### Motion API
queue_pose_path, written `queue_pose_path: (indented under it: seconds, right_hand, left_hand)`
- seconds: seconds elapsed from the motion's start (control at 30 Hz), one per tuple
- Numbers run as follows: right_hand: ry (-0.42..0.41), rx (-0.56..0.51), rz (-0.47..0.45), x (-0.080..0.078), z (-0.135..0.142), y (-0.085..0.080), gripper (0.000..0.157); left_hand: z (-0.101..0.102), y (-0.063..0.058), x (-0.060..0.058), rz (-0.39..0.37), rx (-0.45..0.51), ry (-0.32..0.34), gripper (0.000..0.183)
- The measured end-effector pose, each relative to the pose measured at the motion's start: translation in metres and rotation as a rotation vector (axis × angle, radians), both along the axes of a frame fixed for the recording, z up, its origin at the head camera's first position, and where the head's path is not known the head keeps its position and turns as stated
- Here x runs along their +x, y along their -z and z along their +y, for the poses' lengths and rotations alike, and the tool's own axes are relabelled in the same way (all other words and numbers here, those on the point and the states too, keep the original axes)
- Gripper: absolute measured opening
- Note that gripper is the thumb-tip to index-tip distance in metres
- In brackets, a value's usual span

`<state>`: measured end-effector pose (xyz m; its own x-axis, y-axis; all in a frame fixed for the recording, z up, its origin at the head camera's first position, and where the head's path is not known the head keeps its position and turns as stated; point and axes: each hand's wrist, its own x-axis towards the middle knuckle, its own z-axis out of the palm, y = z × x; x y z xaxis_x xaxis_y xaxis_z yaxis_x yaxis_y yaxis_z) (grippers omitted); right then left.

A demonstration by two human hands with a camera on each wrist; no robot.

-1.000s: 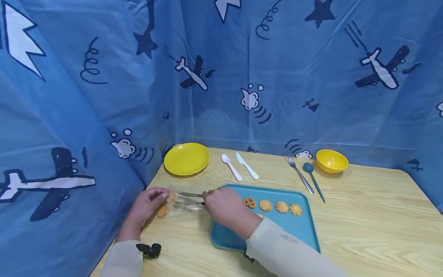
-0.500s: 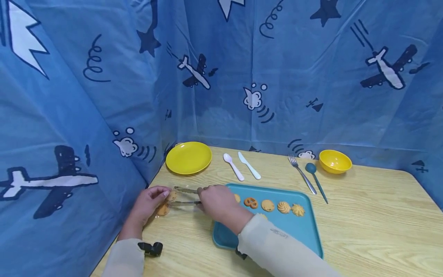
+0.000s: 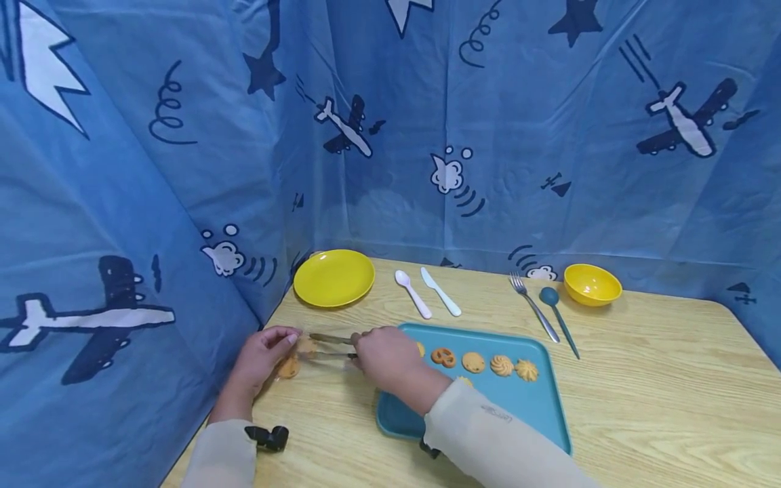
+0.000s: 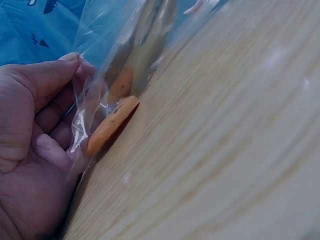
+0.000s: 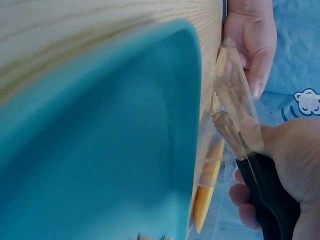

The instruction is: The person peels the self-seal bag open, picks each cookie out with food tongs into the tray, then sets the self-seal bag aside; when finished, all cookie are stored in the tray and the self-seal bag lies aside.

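A clear plastic bag (image 4: 82, 120) lies along the table's left side, its edge pinched between the thumb and fingers of my left hand (image 3: 259, 359). Inside it rest two round cookies; one cookie (image 4: 111, 127) leans near the left palm, and the other cookie (image 4: 121, 84) sits behind it. My right hand (image 3: 393, 359) grips the black handle of metal tongs (image 5: 262, 190). The tongs reach into the bag, their tips apart beside the farther cookie. Whether they touch it, I cannot tell.
A teal tray (image 3: 482, 413) holds a pretzel (image 3: 443, 357) and several cookies, partly hidden by the right arm. Behind are a yellow plate (image 3: 333, 278), spoon (image 3: 412, 294), knife (image 3: 441, 291), fork (image 3: 533, 306), dark teal spoon (image 3: 559, 322) and yellow bowl (image 3: 592, 285).
My right hand has moved left, bringing the tongs deeper into the bag. Their tips spread around the farther cookie, then drew slightly closer together. My left hand stays at the bag.
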<state>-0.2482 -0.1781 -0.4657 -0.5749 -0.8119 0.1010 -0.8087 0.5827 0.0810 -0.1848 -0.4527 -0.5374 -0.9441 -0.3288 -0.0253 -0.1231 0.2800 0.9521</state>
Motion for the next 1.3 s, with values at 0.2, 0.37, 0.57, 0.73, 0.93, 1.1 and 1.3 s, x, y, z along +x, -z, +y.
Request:
queue_pose_path:
  seconds: [0.2,0.37,0.57,0.73,0.93,1.1,1.3]
  right_hand:
    - [-0.011,-0.059,-0.03,0.001,0.035,-0.005,0.033]
    - [-0.017,-0.144,-0.037,0.004,0.075,-0.007,0.041]
    - [-0.004,-0.231,0.014,0.01,0.134,-0.009,0.045]
    - [0.034,-0.274,0.028,0.015,0.194,-0.015,0.046]
    - [0.097,-0.284,0.074,0.022,0.258,-0.022,0.044]
    - [0.22,-0.224,0.037,0.03,0.296,-0.024,0.042]
    - [0.31,-0.147,-0.018,0.035,0.319,-0.023,0.042]
  left_hand:
    - [0.002,-0.002,0.0,-0.022,-0.013,-0.009,0.036]
    - [0.003,-0.002,-0.001,-0.04,-0.023,-0.013,0.037]
    - [0.003,0.001,-0.001,-0.018,-0.032,0.013,0.038]
    - [0.0,0.001,0.0,-0.005,-0.024,0.04,0.043]
    - [-0.002,0.0,0.0,-0.021,-0.036,0.037,0.044]
    - [-0.001,0.0,-0.002,-0.036,-0.065,0.031,0.043]
    - [0.003,0.0,-0.002,-0.045,-0.055,0.021,0.043]
